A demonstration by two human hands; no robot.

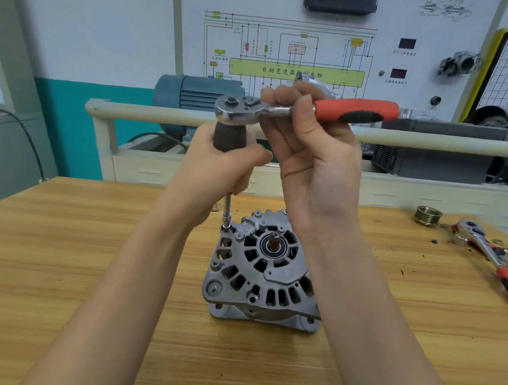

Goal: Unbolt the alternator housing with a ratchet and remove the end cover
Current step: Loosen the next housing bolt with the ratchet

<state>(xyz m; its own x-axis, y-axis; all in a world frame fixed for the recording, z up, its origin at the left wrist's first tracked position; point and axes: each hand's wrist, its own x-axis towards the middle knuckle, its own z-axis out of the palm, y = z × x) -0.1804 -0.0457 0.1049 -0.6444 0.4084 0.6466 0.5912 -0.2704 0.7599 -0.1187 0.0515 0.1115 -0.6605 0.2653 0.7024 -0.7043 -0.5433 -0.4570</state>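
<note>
Brass pulley (427, 215) and second ratchet (496, 261) right of alternator (263, 269)

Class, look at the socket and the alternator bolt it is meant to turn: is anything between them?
Nothing visible. The socket on the extension reaches a bolt at the alternator housing's upper-left corner, the ratchet high above.

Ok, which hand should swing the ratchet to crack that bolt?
Right hand, probably. It already pinches the ratchet neck beside the handle, so it can slide out for leverage. The left hand grips the driver, steadying the socket on the alternator bolt.
</note>
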